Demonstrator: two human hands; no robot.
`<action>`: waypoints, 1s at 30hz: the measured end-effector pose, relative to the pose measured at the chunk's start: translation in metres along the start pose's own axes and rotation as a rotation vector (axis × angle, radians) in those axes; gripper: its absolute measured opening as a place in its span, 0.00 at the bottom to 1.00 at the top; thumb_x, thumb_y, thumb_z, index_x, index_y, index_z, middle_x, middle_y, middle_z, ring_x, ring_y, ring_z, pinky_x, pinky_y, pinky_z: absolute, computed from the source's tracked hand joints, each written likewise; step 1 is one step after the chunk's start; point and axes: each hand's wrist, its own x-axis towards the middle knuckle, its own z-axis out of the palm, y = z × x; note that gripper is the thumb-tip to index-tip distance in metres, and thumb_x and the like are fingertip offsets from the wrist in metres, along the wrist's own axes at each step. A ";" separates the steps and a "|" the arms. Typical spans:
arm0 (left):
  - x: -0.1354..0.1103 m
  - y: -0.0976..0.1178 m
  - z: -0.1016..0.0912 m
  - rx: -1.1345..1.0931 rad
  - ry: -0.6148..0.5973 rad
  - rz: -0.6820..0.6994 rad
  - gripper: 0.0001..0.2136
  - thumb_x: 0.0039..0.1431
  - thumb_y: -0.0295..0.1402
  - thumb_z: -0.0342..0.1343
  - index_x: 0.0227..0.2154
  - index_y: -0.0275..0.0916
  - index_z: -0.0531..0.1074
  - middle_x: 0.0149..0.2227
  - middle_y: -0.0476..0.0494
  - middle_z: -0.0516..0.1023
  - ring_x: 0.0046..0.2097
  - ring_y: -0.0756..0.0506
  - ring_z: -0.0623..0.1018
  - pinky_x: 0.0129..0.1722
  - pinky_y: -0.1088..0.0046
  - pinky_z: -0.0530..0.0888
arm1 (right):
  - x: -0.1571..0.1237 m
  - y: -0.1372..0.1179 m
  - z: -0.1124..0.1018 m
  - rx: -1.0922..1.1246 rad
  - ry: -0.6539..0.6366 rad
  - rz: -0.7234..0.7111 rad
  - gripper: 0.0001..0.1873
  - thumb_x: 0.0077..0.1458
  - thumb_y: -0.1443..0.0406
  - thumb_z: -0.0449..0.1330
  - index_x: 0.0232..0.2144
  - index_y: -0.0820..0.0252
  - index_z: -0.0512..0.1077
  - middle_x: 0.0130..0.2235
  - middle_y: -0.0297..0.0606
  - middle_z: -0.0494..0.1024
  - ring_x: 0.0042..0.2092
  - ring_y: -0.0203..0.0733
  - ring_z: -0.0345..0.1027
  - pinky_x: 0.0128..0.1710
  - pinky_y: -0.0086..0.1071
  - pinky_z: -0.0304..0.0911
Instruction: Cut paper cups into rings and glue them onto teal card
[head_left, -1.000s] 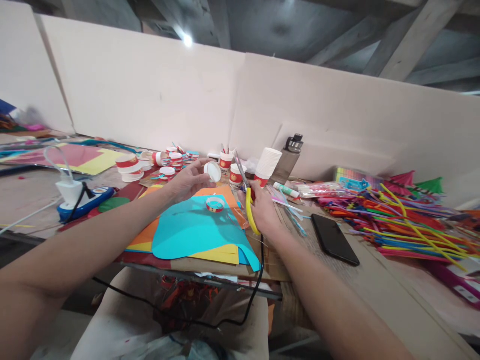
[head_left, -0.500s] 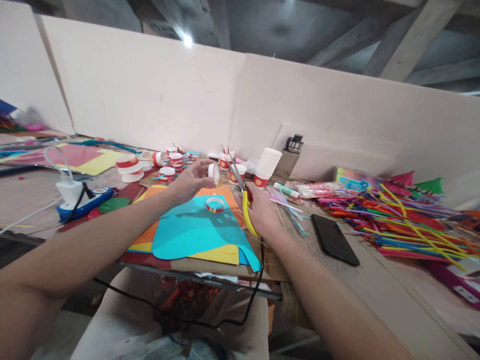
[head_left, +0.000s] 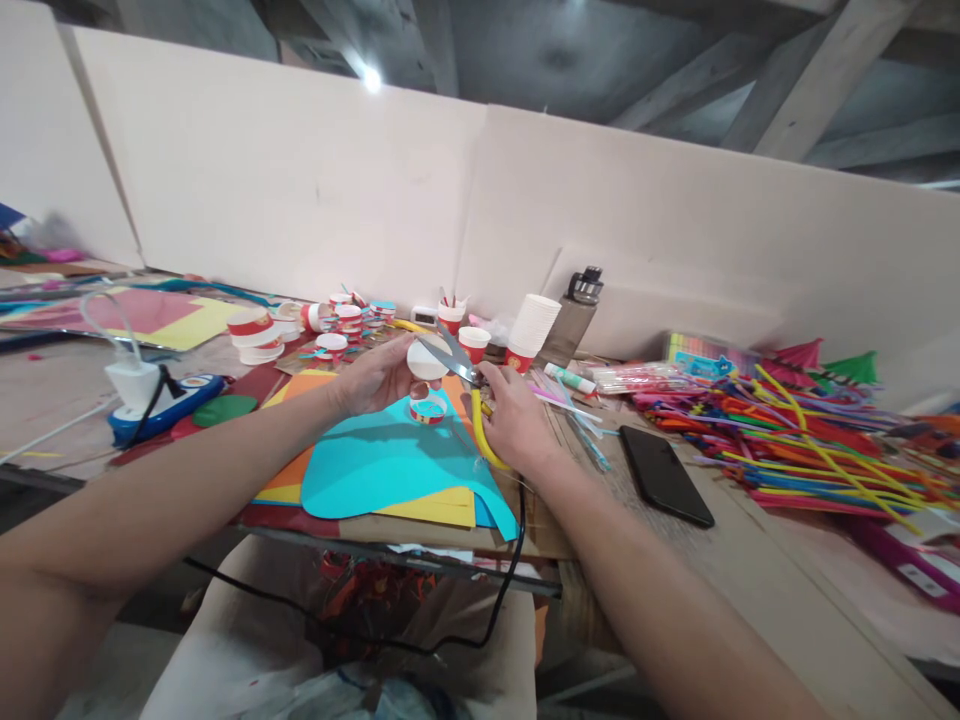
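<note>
My left hand point(head_left: 375, 377) is closed around a cut-down paper cup point(head_left: 424, 362), whose round white face is turned toward me. In my right hand point(head_left: 514, 415) are scissors point(head_left: 478, 400) with yellow handles, their blades spread and reaching to the cup piece. Below my hands lies a turquoise sheet point(head_left: 375, 460) over yellow and orange sheets. On it rests a red and white cup ring point(head_left: 427, 409) with turquoise inside. A paper cup point(head_left: 473, 344) stands just behind the scissors, close to a tall stack of paper cups point(head_left: 534, 330).
Several cut cup pieces point(head_left: 330, 345) sit at the back left. A power strip point(head_left: 169, 405) with a white charger lies left. To the right are a black phone point(head_left: 666, 475), a heap of pipe cleaners point(head_left: 817, 440), a glue stick point(head_left: 570, 378) and a grey bottle point(head_left: 574, 320).
My left hand has turned the cup piece so its round white face shows. The scissors in my right hand have moved left, and their blades now meet the piece.
</note>
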 end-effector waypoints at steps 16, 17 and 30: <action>-0.003 -0.004 -0.004 -0.019 -0.002 -0.118 0.21 0.62 0.48 0.56 0.42 0.33 0.76 0.38 0.32 0.82 0.32 0.46 0.81 0.26 0.76 0.74 | 0.000 -0.001 -0.002 -0.003 -0.047 0.010 0.24 0.59 0.63 0.56 0.58 0.60 0.66 0.49 0.50 0.74 0.48 0.52 0.69 0.46 0.39 0.64; -0.003 -0.003 -0.004 -0.017 -0.004 -0.122 0.21 0.61 0.48 0.57 0.41 0.32 0.76 0.38 0.33 0.82 0.32 0.46 0.81 0.27 0.76 0.74 | 0.000 -0.001 -0.002 -0.003 -0.049 0.011 0.24 0.60 0.63 0.56 0.58 0.60 0.66 0.49 0.50 0.74 0.48 0.52 0.69 0.46 0.39 0.64; -0.001 -0.003 -0.009 0.009 -0.015 -0.132 0.26 0.57 0.56 0.57 0.36 0.32 0.76 0.35 0.35 0.82 0.27 0.49 0.78 0.23 0.78 0.71 | 0.001 -0.007 -0.010 -0.093 -0.102 0.035 0.23 0.60 0.64 0.55 0.58 0.59 0.67 0.45 0.48 0.77 0.42 0.50 0.71 0.39 0.37 0.63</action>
